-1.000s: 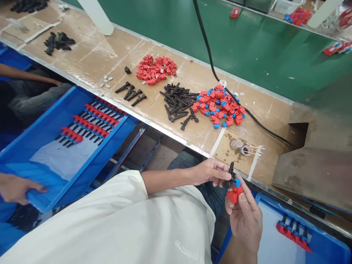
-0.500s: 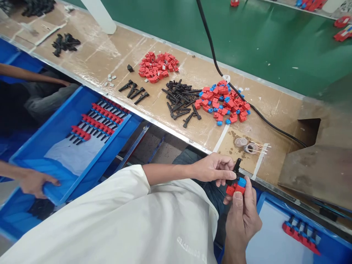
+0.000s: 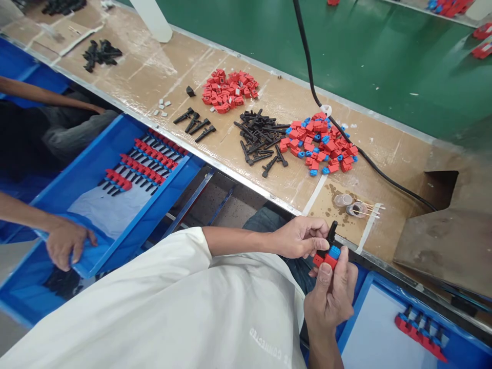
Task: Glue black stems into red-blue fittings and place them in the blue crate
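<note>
My left hand [image 3: 298, 238] pinches a black plastic stick-shaped piece [image 3: 332, 233] that points up and away from me. Just below it, the fingers and thumb of my right hand [image 3: 331, 292] grip a red and blue plastic part [image 3: 331, 256]. The two pieces touch or nearly touch; fingers hide how they meet. Beyond my hands lie a heap of red and blue parts [image 3: 319, 143] and a pile of black stick pieces [image 3: 257, 130]. Small clear cups [image 3: 357, 209] with cotton swabs stand close to my hands.
A blue tray [image 3: 369, 284] at lower right holds a row of joined parts [image 3: 421, 330]. Another blue tray [image 3: 154, 215] on the left holds several rows, with a co-worker's hand [image 3: 69, 243] at its edge. A black cable [image 3: 307, 61] crosses the bench. Red pieces [image 3: 229, 89] lie farther back.
My right hand has shifted slightly left and up, bringing the red and blue part closer against the black piece. The co-worker's hand has moved right along the left tray's edge.
</note>
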Available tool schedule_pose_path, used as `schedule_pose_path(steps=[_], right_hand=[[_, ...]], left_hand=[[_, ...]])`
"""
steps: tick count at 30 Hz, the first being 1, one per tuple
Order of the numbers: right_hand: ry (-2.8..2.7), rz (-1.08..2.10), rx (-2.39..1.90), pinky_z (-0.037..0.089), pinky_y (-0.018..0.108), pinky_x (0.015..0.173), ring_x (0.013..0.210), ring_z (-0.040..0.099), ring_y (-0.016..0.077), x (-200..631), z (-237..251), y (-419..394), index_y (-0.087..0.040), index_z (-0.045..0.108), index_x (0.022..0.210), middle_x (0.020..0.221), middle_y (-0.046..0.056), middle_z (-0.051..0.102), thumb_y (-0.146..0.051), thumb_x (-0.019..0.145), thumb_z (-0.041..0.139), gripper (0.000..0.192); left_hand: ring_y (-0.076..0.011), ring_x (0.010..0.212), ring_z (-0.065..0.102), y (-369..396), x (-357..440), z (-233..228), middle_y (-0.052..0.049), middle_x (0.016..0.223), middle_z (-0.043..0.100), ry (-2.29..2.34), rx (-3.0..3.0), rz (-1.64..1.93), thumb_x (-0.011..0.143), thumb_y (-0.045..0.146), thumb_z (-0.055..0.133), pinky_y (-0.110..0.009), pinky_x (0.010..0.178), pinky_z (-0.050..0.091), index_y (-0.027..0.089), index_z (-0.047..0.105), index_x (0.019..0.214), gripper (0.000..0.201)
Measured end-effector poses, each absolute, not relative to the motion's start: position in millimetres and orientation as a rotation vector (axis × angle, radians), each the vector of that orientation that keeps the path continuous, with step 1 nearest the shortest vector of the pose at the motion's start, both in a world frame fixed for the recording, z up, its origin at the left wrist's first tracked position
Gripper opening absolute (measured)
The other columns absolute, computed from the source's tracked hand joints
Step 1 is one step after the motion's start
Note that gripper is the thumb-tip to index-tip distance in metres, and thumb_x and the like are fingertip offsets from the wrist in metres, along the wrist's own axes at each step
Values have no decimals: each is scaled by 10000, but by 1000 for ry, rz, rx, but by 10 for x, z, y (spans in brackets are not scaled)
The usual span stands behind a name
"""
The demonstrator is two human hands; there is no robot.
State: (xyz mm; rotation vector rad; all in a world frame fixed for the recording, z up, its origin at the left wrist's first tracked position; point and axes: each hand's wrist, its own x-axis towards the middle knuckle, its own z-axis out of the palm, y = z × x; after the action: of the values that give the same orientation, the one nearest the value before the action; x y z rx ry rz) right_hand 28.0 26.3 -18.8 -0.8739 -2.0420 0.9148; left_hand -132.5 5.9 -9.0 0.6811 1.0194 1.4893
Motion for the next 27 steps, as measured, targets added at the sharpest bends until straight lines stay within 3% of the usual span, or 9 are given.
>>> schedule_pose_path(steps=[4,7,10,12,14,18,23,27], right_hand=[[-2028,950,-923,527,360,675,787,587,202,284,-177,384,-266,503,1457,946,86,612,-324,947,583,520],[-1817,1329,-978,549,365,705,944,625,235,283,-164,487,-226,521,1416,1119,123,619,-506,941,553,553],[-1563,1744,-923,554,342,644,841,659,213,273,-167,517,-208,609,1263,1047,100,651,-549,937,538,477],[-1537,1781,-907,554,340,623,748,652,192,269,-169,501,-199,643,1173,916,64,656,-496,915,602,396],[-1637,1604,-896,559,347,640,760,653,192,267,-153,490,-200,647,1149,927,62,657,-420,886,662,343],[-2041,840,-739,551,350,691,859,652,218,250,-19,542,-206,635,1121,984,83,666,-271,761,790,397],[-2297,171,-556,530,304,616,701,653,187,206,219,618,-206,615,1093,809,41,666,-293,740,798,407],[-2358,-32,-504,469,266,533,602,630,155,202,274,635,-204,622,1001,727,15,664,-376,717,813,383]], left_hand=[[-59,512,486,62,-1299,-81,55,624,495,1063,651,1543,737,678,717,-201,507,415,168,488,765,560],[-83,607,525,87,-1311,-63,19,683,531,1003,646,1555,712,688,734,-223,595,448,147,535,767,579],[-79,601,506,103,-1340,-60,-15,778,554,916,659,1529,694,692,750,-240,585,437,113,630,818,604],[-74,577,491,97,-1360,-61,-35,835,571,891,669,1497,686,703,749,-248,562,427,107,684,861,624],[-123,684,565,79,-1377,-60,-74,892,617,903,707,1493,691,723,729,-267,648,473,116,722,876,634],[-264,1113,602,32,-1394,-51,-163,1050,688,829,843,1520,698,772,677,-346,980,459,143,762,947,681],[-318,1159,608,16,-1365,-46,-207,1071,699,749,781,1464,622,807,704,-369,944,486,133,770,905,734],[-322,1141,622,-10,-1280,-31,-200,1051,707,731,680,1554,632,780,726,-376,940,492,134,762,842,680]])
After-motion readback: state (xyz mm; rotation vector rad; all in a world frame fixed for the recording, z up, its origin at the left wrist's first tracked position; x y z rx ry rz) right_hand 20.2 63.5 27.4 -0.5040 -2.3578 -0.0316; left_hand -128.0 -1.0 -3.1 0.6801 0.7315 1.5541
